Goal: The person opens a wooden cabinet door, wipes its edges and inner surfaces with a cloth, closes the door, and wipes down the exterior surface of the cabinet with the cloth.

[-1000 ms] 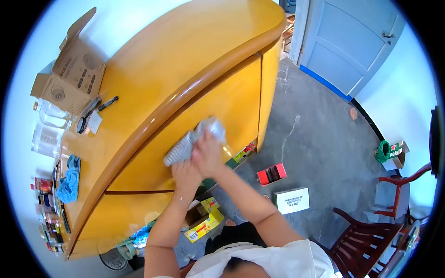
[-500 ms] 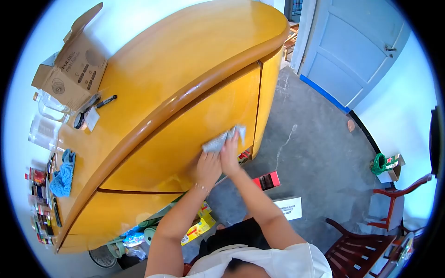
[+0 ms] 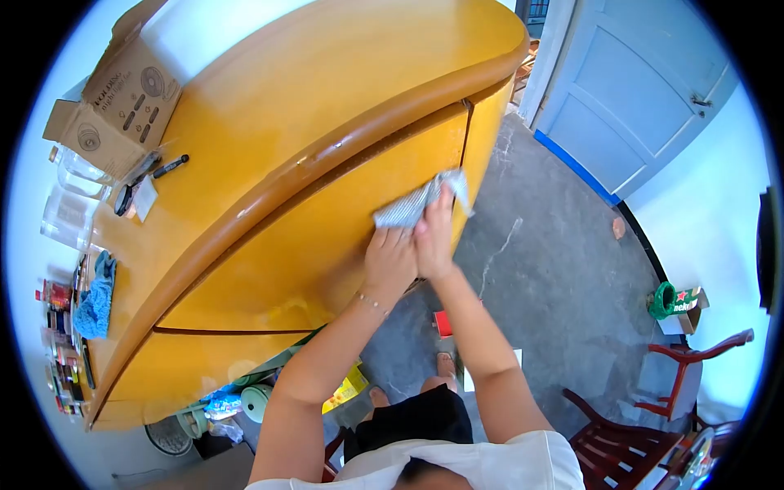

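Observation:
A grey-and-white striped cloth (image 3: 408,207) lies pressed against the curved yellow front of a wooden cabinet (image 3: 310,253), near the panel's right edge. My right hand (image 3: 435,233) holds the cloth at its middle, and a corner of it sticks out past the fingers on the right. Close beside it, my left hand (image 3: 390,260) has its fingers on the cloth's lower left edge, pushing it to the wood. The fingertips of both hands are partly hidden by the cloth.
On the cabinet top stand a cardboard box (image 3: 122,98), a black pen (image 3: 171,166), a blue towel (image 3: 96,296) and several small jars. Below are a yellow box (image 3: 346,387) and a red box (image 3: 443,324). Wooden chairs (image 3: 625,445) stand right; a blue-white door (image 3: 629,90) is behind.
Both hands have slid up and to the right across the cabinet front with the cloth, towards the panel's edge. The view has shifted slightly, and the arms are stretched further out.

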Demonstrator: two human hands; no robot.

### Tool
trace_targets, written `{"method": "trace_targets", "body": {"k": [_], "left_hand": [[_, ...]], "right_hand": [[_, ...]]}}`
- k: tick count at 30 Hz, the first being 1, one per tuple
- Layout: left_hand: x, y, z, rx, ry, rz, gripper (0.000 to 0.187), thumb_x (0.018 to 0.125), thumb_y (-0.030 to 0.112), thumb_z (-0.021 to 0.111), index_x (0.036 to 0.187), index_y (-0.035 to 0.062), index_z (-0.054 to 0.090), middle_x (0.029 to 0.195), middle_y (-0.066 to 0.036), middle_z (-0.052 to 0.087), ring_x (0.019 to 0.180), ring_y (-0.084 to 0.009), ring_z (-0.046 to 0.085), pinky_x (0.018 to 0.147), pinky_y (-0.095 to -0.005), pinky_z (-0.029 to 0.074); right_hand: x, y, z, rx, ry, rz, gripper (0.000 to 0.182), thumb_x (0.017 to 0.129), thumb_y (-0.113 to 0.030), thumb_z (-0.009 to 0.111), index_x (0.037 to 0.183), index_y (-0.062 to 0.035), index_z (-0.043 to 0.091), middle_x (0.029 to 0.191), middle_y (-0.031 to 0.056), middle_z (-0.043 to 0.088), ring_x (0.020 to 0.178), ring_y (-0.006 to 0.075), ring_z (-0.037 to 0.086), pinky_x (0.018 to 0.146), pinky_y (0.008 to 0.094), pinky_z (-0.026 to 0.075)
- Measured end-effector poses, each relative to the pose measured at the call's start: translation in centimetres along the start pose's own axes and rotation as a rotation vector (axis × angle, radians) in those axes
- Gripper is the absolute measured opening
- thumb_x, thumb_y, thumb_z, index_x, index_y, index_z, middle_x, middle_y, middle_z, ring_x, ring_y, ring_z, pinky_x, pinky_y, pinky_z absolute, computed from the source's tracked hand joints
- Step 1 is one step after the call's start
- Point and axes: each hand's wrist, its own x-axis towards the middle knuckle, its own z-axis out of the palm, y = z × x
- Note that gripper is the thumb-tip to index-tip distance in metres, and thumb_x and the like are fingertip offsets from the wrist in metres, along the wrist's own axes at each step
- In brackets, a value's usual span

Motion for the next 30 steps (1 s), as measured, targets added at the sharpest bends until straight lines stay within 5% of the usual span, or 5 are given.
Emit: {"method": "trace_targets", "body": {"k": [2, 7, 14, 20, 30], "left_hand": [[1.4, 0.0, -0.8, 0.055, 0.239, 0.042, 0.03, 0.076, 0.019, 0.044, 0.099, 0.0049, 0.056, 0.092, -0.007, 0.056, 0.092, -0.0202, 0.048, 0.086, -0.0392, 0.033], [-9.0, -1.0, 7.9, 0.025, 0.147, -0.056, 0.033, 0.074, 0.018, 0.046, 0.104, 0.0054, 0.055, 0.095, -0.002, 0.056, 0.094, -0.0153, 0.048, 0.083, -0.0321, 0.036], [-2.1, -0.9, -1.0, -0.027, 0.001, -0.142, 0.042, 0.079, 0.024, 0.041, 0.115, 0.0032, 0.047, 0.112, -0.008, 0.052, 0.106, -0.0203, 0.044, 0.093, -0.0376, 0.03], [-8.0, 0.1, 5.2, 0.021, 0.235, -0.175, 0.036, 0.075, 0.02, 0.046, 0.106, 0.0029, 0.053, 0.103, -0.006, 0.056, 0.095, -0.0205, 0.049, 0.083, -0.0351, 0.036], [-7.2, 0.5, 4.1, -0.139, 0.209, -0.256, 0.042, 0.08, 0.024, 0.042, 0.115, 0.0014, 0.046, 0.115, -0.013, 0.049, 0.108, -0.0289, 0.041, 0.094, -0.0439, 0.026]], "right_hand": [[-0.3, 0.5, 0.6, -0.05, 0.016, -0.043, 0.043, 0.082, -0.017, 0.041, 0.114, 0.0116, 0.035, 0.125, 0.036, 0.025, 0.116, 0.0506, 0.024, 0.098, 0.0504, 0.018], [-12.4, 2.8, 4.7, -0.018, -0.322, 0.156, 0.041, 0.08, -0.018, 0.045, 0.108, 0.0099, 0.039, 0.122, 0.0368, 0.026, 0.111, 0.0503, 0.028, 0.095, 0.0505, 0.022], [-0.5, -1.1, 1.4, -0.095, -0.041, -0.2, 0.044, 0.081, -0.02, 0.044, 0.113, 0.0097, 0.037, 0.124, 0.0334, 0.028, 0.108, 0.0491, 0.032, 0.092, 0.0518, 0.025], [-9.8, 0.7, 3.3, -0.012, -0.316, -0.053, 0.046, 0.081, -0.019, 0.043, 0.114, 0.0112, 0.038, 0.12, 0.0319, 0.034, 0.107, 0.0458, 0.036, 0.092, 0.0471, 0.028], [-6.5, -0.6, 1.9, -0.029, -0.331, -0.157, 0.047, 0.079, -0.022, 0.046, 0.112, 0.0113, 0.042, 0.118, 0.0292, 0.039, 0.104, 0.0434, 0.04, 0.089, 0.0468, 0.029]]}}
